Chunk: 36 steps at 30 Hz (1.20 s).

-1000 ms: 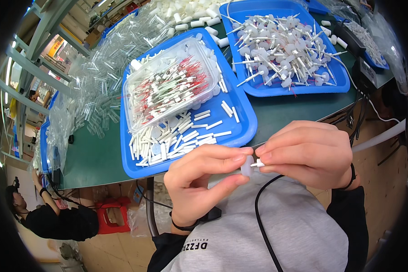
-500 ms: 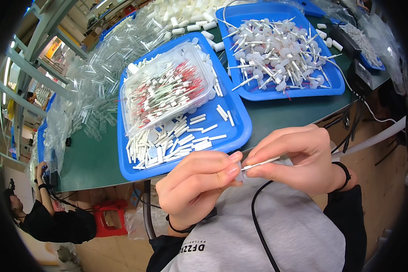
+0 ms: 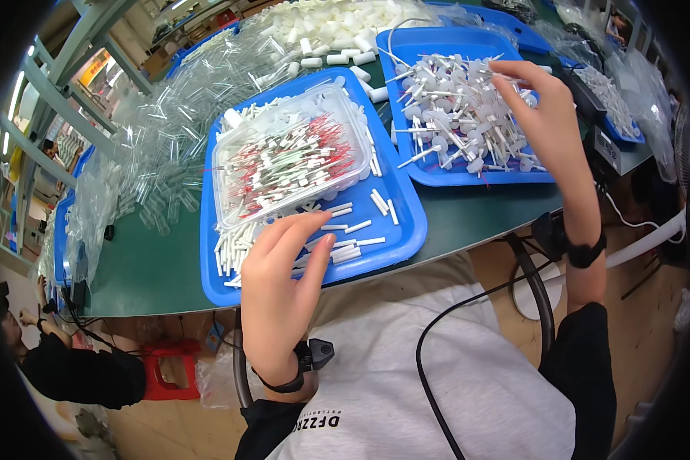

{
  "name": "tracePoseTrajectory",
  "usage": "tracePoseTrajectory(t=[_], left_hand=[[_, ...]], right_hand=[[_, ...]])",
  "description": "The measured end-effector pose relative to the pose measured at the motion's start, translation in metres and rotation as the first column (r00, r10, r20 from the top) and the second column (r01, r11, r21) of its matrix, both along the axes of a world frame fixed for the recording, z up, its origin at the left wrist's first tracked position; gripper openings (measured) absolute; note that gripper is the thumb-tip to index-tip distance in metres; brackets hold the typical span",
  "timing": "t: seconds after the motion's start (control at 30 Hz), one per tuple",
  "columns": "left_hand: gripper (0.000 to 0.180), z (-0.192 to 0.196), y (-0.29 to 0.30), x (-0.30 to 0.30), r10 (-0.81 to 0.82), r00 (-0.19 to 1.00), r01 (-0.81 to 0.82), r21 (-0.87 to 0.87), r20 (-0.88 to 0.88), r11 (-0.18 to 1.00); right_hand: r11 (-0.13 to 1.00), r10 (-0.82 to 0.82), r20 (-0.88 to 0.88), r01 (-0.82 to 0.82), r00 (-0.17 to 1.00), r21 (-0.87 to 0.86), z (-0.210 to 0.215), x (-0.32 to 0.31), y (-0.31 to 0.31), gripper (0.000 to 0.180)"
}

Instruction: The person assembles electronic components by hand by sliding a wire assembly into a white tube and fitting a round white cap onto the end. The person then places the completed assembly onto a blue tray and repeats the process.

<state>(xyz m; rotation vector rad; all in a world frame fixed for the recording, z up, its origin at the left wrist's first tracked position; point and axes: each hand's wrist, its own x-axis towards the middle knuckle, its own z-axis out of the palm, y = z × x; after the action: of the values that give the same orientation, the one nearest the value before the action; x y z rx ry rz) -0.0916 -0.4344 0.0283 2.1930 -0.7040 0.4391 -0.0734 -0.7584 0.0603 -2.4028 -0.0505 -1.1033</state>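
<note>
My left hand (image 3: 284,280) hovers at the front of the left blue tray (image 3: 406,234), thumb and fingers apart with nothing between them. Short white tubes (image 3: 370,241) lie just beyond its fingertips. In the same tray sits a clear plastic box (image 3: 354,175) full of small parts with red and pale wires (image 3: 295,157). My right hand (image 3: 544,115) is over the right blue tray (image 3: 460,179), its fingertips slightly parted and no held part visible. That tray is heaped with white sticks bearing translucent round discs (image 3: 448,126), some with red wires.
Behind the left tray lie clear plastic tubes (image 3: 172,142) and a pile of white cylinders (image 3: 330,27). A smaller tray of white sticks (image 3: 609,111) stands at far right. A black cable (image 3: 422,345) crosses my lap. Another person (image 3: 84,364) works at left beside a red stool (image 3: 172,372).
My hands have parted from in front of my body, where they held a thin white stick together. The right went up to the right tray, the left over the left tray's tubes.
</note>
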Motion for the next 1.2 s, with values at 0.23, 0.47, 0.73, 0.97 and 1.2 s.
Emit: tracePoseTrajectory(t=[0.23, 0.47, 0.73, 0.97, 1.2], left_hand=[[0.018, -0.010, 0.002, 0.007, -0.061, 0.996, 0.047, 0.205, 0.064, 0.978], [0.020, -0.009, 0.000, 0.006, -0.077, 0.997, 0.072, 0.222, 0.016, 0.972], [0.020, -0.004, -0.009, 0.012, -0.098, 0.976, 0.120, 0.108, -0.193, 0.987], [0.021, 0.003, -0.010, 0.020, -0.188, 0.917, 0.203, 0.006, -0.352, 0.979], [0.019, 0.004, -0.013, 0.025, -0.198, 0.919, 0.240, 0.085, -0.340, 0.967]], right_hand=[[0.932, 0.043, -0.104, -0.078, 0.994, -0.353, 0.010, -0.029, 0.050, 0.024], [0.723, 0.419, -0.148, -0.428, 0.896, -0.542, 0.025, 0.005, 0.109, 0.012], [0.531, 0.361, -0.446, -0.574, 0.819, -0.624, 0.027, 0.068, 0.148, 0.019], [0.673, 0.374, -0.363, -0.519, 0.853, -0.527, 0.030, 0.063, 0.141, 0.011], [0.756, 0.410, -0.206, -0.457, 0.889, -0.468, 0.028, 0.057, 0.123, 0.011]])
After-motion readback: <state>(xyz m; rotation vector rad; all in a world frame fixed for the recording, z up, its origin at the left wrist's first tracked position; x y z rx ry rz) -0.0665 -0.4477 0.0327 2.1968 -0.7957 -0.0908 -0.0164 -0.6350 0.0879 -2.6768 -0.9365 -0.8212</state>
